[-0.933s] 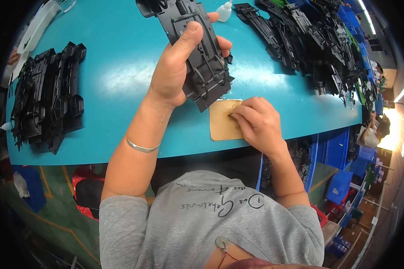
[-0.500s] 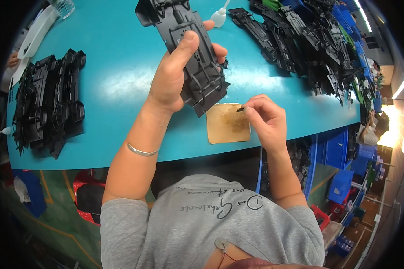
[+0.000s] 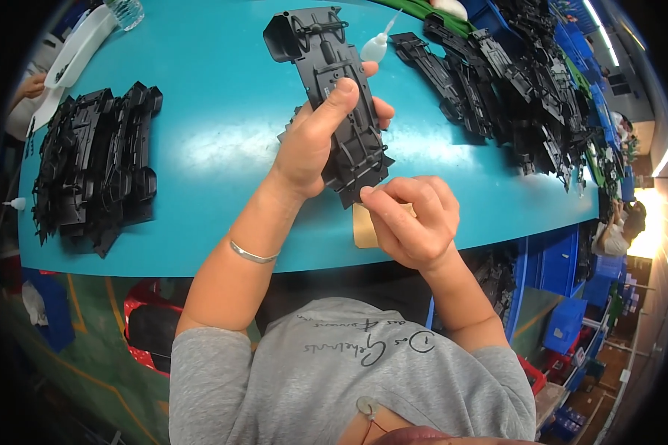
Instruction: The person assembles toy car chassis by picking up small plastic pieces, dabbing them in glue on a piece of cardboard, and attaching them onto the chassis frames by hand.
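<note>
My left hand (image 3: 312, 144) is wrapped round a black plastic toy car chassis (image 3: 321, 55), thumb across its face, holding it tilted above the table. My right hand (image 3: 419, 226) is closed in a pinch, its fingertips at the chassis's near end. Half a second ago a small black piece showed between those fingertips; now the fingers hide it. Partly behind my right hand, a tan square pad (image 3: 364, 231) lies on the table; it had a wet-looking brown stain in the earlier frame.
On the turquoise table (image 3: 208, 185), several black chassis (image 3: 100, 163) stand in a row at left. More black chassis (image 3: 490, 81) are heaped at right. A white dropper bottle (image 3: 375, 48) stands beyond my left hand. At far left, another person's hand (image 3: 31, 87) is near a white tray (image 3: 82, 52).
My right hand has moved left and away from the pad, up to the chassis's near end. My left hand has shifted slightly right and nearer with the chassis.
</note>
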A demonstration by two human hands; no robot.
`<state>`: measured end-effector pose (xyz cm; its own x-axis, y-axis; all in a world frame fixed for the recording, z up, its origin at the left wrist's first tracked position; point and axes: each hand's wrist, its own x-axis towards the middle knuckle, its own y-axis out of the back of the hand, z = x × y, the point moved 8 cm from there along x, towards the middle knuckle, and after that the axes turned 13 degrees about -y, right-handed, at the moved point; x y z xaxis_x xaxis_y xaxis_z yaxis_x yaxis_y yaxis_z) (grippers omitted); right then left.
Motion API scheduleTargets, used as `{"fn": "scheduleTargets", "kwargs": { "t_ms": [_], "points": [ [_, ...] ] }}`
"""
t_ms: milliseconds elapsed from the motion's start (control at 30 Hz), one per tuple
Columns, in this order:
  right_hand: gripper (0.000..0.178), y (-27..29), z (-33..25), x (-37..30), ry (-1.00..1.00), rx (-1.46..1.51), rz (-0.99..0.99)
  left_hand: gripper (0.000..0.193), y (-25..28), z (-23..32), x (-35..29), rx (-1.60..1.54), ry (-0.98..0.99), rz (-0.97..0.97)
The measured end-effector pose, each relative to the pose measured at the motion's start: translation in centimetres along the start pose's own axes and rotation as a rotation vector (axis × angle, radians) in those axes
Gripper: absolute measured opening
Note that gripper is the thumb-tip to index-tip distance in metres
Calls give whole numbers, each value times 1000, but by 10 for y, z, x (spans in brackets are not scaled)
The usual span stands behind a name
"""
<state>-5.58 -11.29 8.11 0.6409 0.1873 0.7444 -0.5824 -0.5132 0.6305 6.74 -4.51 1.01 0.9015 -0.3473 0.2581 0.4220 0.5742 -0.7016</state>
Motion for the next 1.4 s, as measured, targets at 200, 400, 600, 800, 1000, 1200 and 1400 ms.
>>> {"fn": "scheduleTargets", "kwargs": {
  "t_ms": [200,400,600,800,1000,1200,1400],
  "points": [
    [33,-4,-4,-1,55,-47,-2,54,-2,0,-1,-9,9,-4],
    [35,-6,-5,-1,23,-36,-66,57,-1,1,0,30,7,-21],
    [33,-8,-4,-1,19,-60,-82,58,-3,1,0,57,-1,-40],
    [29,-10,-4,-3,75,-56,-23,59,-3,1,0,65,0,-37],
    [28,-13,-4,-5,83,-51,-28,59,-2,1,-1,94,8,-39],
    [29,-14,-4,-6,77,-44,-42,58,-2,0,-1,62,9,-28],
    [33,-13,-4,-3,24,-25,-121,62,-2,1,-1,88,-5,-61]
  ]
}}
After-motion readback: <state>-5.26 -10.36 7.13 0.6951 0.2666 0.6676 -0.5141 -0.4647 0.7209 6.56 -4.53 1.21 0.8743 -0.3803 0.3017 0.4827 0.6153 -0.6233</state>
